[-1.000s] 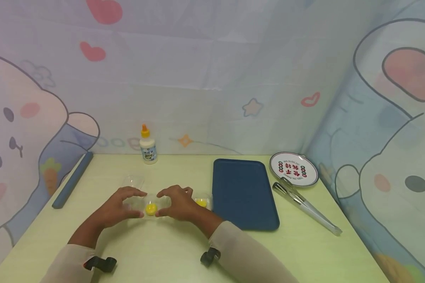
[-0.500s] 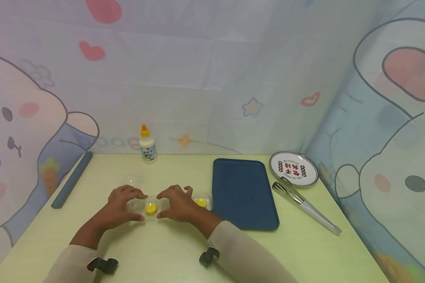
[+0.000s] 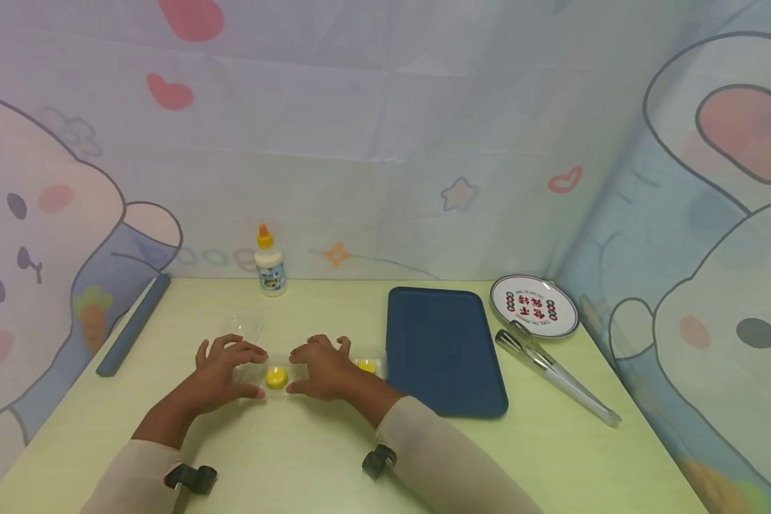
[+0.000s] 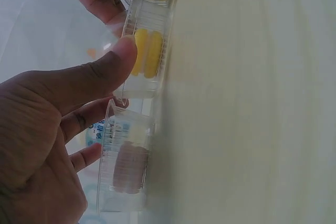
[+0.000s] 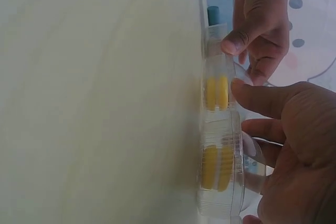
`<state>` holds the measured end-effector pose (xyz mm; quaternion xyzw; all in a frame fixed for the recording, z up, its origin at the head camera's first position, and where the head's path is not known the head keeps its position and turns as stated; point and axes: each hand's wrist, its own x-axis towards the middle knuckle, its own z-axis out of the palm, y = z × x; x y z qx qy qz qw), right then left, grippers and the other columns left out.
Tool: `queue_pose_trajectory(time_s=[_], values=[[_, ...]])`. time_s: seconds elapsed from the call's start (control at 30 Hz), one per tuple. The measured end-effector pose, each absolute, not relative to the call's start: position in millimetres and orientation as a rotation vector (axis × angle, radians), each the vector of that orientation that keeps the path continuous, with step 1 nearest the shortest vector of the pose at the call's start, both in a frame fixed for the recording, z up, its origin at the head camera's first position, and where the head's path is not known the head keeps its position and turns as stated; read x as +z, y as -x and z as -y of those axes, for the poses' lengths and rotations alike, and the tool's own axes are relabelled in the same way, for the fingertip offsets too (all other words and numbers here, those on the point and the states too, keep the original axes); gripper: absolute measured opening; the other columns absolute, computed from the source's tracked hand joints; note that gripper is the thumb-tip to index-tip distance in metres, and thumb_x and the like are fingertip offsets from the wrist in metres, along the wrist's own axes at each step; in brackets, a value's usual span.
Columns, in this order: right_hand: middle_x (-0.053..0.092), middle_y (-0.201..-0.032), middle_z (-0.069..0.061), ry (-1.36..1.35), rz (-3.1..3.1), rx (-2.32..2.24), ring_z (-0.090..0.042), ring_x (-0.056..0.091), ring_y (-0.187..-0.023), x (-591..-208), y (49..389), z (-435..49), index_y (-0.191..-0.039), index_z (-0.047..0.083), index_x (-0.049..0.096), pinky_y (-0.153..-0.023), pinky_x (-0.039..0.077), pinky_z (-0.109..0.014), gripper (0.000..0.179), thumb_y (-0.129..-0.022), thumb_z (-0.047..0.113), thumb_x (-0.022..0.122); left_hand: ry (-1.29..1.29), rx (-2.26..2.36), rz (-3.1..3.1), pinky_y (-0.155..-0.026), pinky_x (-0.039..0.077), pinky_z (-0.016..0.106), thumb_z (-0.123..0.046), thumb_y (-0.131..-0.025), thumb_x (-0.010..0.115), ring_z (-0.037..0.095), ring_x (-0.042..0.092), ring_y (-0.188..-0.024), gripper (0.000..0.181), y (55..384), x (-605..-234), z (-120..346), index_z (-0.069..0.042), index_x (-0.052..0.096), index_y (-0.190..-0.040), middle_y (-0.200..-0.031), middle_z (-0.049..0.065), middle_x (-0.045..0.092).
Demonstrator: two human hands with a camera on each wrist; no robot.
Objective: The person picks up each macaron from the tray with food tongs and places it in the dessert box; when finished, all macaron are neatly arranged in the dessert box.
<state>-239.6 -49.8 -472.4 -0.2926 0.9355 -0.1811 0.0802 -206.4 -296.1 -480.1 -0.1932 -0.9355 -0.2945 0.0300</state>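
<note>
A clear plastic box with a yellow macaron (image 3: 276,378) lies on the table between both hands. The left hand (image 3: 221,375) grips its left side, thumb at the near edge and fingers at the far edge. My right hand (image 3: 324,368) holds the right side the same way; the right wrist view shows the thumb at the rim. Just right of it, a second clear box holds another yellow macaron (image 5: 218,169), below the right palm. Beneath the left hand stands a clear box with a dull purple macaron (image 4: 130,167), mostly hidden in the head view.
Behind the left hand lies a clear plastic piece (image 3: 244,328). A glue bottle (image 3: 270,268) stands at the back. Rightward are a dark blue tray (image 3: 446,350), a printed plate (image 3: 533,307) and metal tongs (image 3: 559,375). A blue-grey bar (image 3: 133,325) lies at the left edge.
The left hand has shifted slightly right, and its rear fingers have spread a little. My right hand stays almost in place at the middle box.
</note>
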Motion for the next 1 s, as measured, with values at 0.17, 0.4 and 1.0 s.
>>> queue_pose_trajectory(time_s=[0.17, 0.4, 1.0], values=[[0.066, -0.155, 0.013, 0.872, -2.784, -0.540, -0.020, 0.044, -0.157, -471.5, 240.4, 48.8, -0.145, 0.023, 0.072, -0.124, 0.024, -0.069, 0.054, -0.097, 0.045, 0.083, 0.583, -0.916, 2.896, -0.115, 0.000, 0.090, -0.026, -0.078, 0.098, 0.055, 0.033, -0.147, 0.056, 206.0, -479.8, 295.6, -0.004, 0.078, -0.126, -0.139, 0.019, 0.071], [0.065, -0.155, 0.016, 0.869, -2.765, -0.594, -0.022, 0.041, -0.161, -473.7, 245.9, 45.4, -0.146, 0.025, 0.072, -0.124, 0.023, -0.070, 0.057, -0.095, 0.045, 0.084, 0.580, -0.919, 2.878, -0.114, 0.000, 0.091, -0.027, -0.077, 0.099, 0.056, 0.033, -0.145, 0.057, 205.9, -478.7, 294.5, -0.005, 0.079, -0.124, -0.138, 0.020, 0.071], [0.059, -0.163, 0.002, 0.923, -2.691, -0.666, -0.022, 0.041, -0.162, -456.4, 257.2, 44.9, -0.153, 0.018, 0.065, -0.124, 0.026, -0.064, 0.058, -0.103, 0.045, 0.074, 0.497, -0.933, 2.914, -0.117, -0.001, 0.090, -0.041, -0.087, 0.092, 0.061, 0.022, -0.154, 0.075, 214.4, -461.9, 313.8, -0.005, 0.064, -0.147, -0.157, 0.030, 0.053]])
